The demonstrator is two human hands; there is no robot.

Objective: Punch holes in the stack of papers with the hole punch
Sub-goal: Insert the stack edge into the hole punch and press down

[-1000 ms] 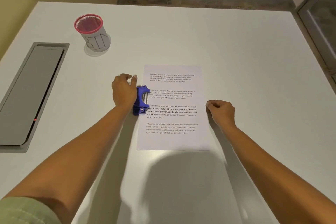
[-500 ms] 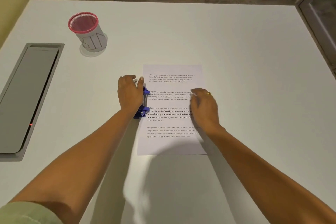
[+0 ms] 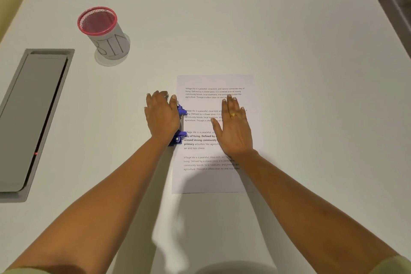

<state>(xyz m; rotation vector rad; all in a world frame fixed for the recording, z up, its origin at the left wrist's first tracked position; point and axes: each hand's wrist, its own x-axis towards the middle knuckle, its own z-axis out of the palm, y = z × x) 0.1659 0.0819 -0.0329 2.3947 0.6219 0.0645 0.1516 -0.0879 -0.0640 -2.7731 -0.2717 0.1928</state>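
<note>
A white stack of papers (image 3: pixel 209 178) with printed text lies flat on the table's middle. A blue hole punch (image 3: pixel 180 125) sits over its left edge, mostly hidden under my left hand (image 3: pixel 162 117), which rests palm-down on top of it with fingers spread. My right hand (image 3: pixel 234 131), wearing a gold ring, lies flat and open on the paper's middle, just right of the punch.
A pink-rimmed mesh cup (image 3: pixel 104 33) stands at the back left of the white table (image 3: pixel 311 73). A grey recessed panel (image 3: pixel 31 118) with a small red light is set into the left side. The table's far edge meets a purple wall.
My right hand has moved from the paper's right edge onto its middle and flattened out. My left hand has spread flat over the hole punch, which now sits further onto the paper edge.
</note>
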